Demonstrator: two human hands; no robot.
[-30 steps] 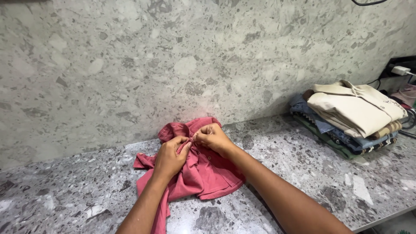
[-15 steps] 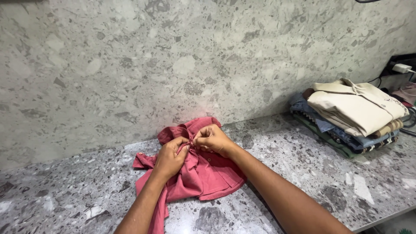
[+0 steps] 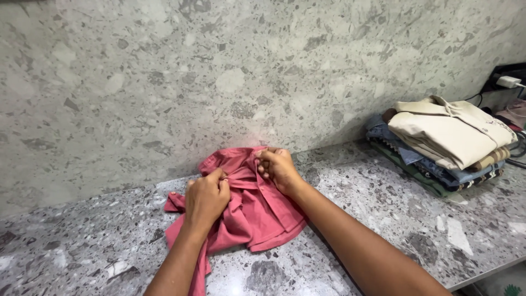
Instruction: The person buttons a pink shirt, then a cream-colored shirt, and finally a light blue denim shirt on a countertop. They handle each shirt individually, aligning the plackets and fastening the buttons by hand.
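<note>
Both hands, left (image 3: 205, 198) and right (image 3: 278, 167), are pinching the front of a pink shirt (image 3: 257, 216), lying crumpled on the desk (image 3: 383, 219) beneath them, unfolded; folded pile (image 3: 446, 142) far right

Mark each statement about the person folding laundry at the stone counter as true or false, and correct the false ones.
1. Both hands grip a pink shirt. True: the left hand and right hand pinch its fabric near the collar.
2. The pink shirt hangs on a hanger. False: it lies crumpled on the speckled counter.
3. A stack of folded clothes sits to the right. True.
4. The top garment of the stack is black. False: it is cream-coloured.
5. A white plug is at the wall behind the stack. True.
</note>
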